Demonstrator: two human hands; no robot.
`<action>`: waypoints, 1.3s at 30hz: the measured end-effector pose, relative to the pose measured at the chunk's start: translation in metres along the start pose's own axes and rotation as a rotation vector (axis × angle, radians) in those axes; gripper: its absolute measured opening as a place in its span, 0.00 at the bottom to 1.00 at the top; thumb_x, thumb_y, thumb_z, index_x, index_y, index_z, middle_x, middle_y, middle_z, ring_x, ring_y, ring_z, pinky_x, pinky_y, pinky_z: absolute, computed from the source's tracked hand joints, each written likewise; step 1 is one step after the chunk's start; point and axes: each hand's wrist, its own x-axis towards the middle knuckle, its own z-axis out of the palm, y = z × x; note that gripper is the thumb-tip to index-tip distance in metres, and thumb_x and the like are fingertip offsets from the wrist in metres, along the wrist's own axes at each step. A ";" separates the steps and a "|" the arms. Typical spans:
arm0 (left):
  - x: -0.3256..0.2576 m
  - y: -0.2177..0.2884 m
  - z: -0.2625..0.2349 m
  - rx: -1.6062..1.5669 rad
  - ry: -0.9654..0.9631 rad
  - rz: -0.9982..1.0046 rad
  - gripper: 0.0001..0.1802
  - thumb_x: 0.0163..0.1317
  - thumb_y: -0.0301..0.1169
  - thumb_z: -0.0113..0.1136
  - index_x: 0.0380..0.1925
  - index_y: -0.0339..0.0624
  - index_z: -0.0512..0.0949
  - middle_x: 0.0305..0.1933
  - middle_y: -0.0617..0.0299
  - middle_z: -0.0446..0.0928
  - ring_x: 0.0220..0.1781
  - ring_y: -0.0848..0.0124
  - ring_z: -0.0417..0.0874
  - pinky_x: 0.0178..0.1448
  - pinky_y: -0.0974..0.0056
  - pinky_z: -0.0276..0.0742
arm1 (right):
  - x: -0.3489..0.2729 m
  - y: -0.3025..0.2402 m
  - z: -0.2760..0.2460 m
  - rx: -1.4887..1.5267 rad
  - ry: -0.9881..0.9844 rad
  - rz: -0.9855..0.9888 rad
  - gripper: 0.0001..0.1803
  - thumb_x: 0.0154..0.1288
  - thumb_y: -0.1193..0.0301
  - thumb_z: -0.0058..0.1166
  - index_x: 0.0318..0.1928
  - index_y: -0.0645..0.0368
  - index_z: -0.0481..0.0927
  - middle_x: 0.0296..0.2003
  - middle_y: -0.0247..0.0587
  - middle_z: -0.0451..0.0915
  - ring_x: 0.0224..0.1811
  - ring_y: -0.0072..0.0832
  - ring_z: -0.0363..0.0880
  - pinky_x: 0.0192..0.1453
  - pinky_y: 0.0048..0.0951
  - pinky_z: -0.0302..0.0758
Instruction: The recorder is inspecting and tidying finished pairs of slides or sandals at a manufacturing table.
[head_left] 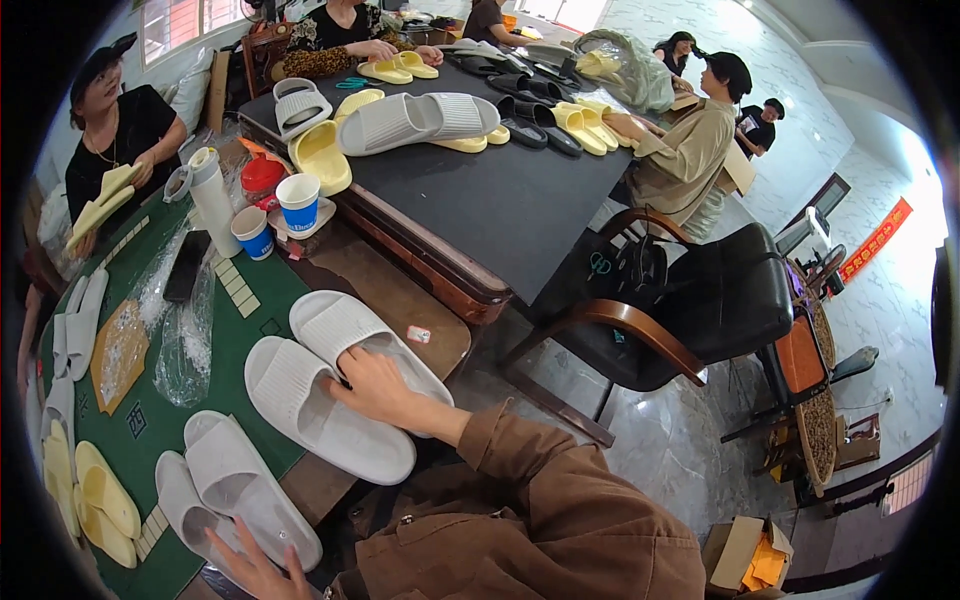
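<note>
From the head camera, the right hand (375, 385) lies flat across a pair of white slippers (335, 385) on the green tabletop (262, 300). Its grip is released: the fingers (345, 372) spread over the gap between the two slippers, touching both and closed on neither. The palm hides part of the right-hand slipper of this pair.

The left hand (262, 568) sits at the lower edge of the picture, just below that pair, partly cut off. Its fingers are open and rest on the heel end of a second white pair (235, 500), whose soles overlap. I cannot tell whether any finger curls under them.

Left of the second white pair, yellow slippers (100, 505) lie at the tabletop's rim, bent by the lens. Above the first white pair stand two blue-and-white paper cups (280, 212) and a white bottle (212, 198). Crumpled clear plastic bags (185, 340) lie between the cups and the slippers, their contents hard to make out.
</note>
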 end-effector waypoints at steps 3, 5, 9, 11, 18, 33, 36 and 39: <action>-0.012 0.002 0.024 -0.032 -0.182 -0.107 0.36 0.65 0.51 0.51 0.69 0.46 0.59 0.70 0.26 0.47 0.69 0.32 0.54 0.70 0.37 0.52 | 0.000 -0.002 0.000 -0.004 -0.007 0.025 0.17 0.56 0.63 0.58 0.32 0.67 0.72 0.29 0.56 0.75 0.30 0.53 0.76 0.32 0.50 0.71; -0.009 0.002 0.031 0.301 -0.389 -0.084 0.33 0.68 0.53 0.44 0.67 0.45 0.63 0.70 0.27 0.47 0.70 0.33 0.54 0.71 0.40 0.52 | 0.000 -0.002 -0.001 0.032 -0.024 0.039 0.17 0.56 0.63 0.58 0.33 0.67 0.72 0.30 0.57 0.75 0.30 0.54 0.76 0.32 0.50 0.71; 0.003 -0.006 0.041 0.106 -0.149 -0.182 0.35 0.69 0.56 0.41 0.67 0.42 0.62 0.71 0.31 0.50 0.72 0.38 0.53 0.73 0.42 0.50 | -0.001 -0.002 0.000 0.005 0.012 0.017 0.18 0.56 0.63 0.58 0.34 0.68 0.73 0.30 0.58 0.75 0.30 0.54 0.76 0.33 0.50 0.71; 0.008 -0.011 0.040 0.106 -0.166 -0.241 0.36 0.69 0.56 0.41 0.67 0.41 0.61 0.71 0.34 0.51 0.72 0.40 0.53 0.74 0.43 0.49 | -0.001 -0.002 -0.001 0.039 -0.021 0.024 0.18 0.56 0.63 0.58 0.35 0.68 0.72 0.31 0.58 0.75 0.31 0.54 0.76 0.34 0.51 0.71; 0.006 -0.018 0.025 0.114 -0.109 -0.168 0.36 0.69 0.55 0.44 0.66 0.38 0.62 0.68 0.35 0.58 0.69 0.41 0.59 0.72 0.45 0.53 | -0.001 -0.011 0.000 0.075 -0.044 0.040 0.18 0.57 0.63 0.57 0.36 0.69 0.72 0.32 0.60 0.75 0.31 0.56 0.76 0.36 0.51 0.72; -0.019 -0.071 0.043 0.078 0.020 -0.314 0.35 0.65 0.43 0.53 0.68 0.38 0.59 0.71 0.36 0.53 0.72 0.42 0.53 0.74 0.48 0.48 | -0.010 -0.067 0.059 0.365 -0.173 -0.116 0.18 0.58 0.62 0.58 0.36 0.67 0.73 0.36 0.57 0.74 0.39 0.52 0.75 0.42 0.48 0.72; -0.011 -0.053 0.029 -0.006 -0.013 -0.316 0.36 0.63 0.42 0.56 0.67 0.35 0.60 0.70 0.36 0.55 0.72 0.41 0.53 0.73 0.46 0.49 | -0.010 -0.062 0.025 0.374 -0.395 -0.091 0.18 0.56 0.67 0.57 0.44 0.65 0.72 0.41 0.56 0.73 0.43 0.51 0.72 0.46 0.47 0.70; 0.000 -0.043 0.022 -0.046 0.055 -0.318 0.38 0.57 0.40 0.61 0.65 0.35 0.62 0.68 0.35 0.57 0.71 0.41 0.56 0.73 0.45 0.50 | -0.013 -0.057 0.007 0.453 -0.420 -0.139 0.21 0.57 0.72 0.59 0.51 0.63 0.73 0.41 0.49 0.74 0.43 0.45 0.74 0.46 0.41 0.72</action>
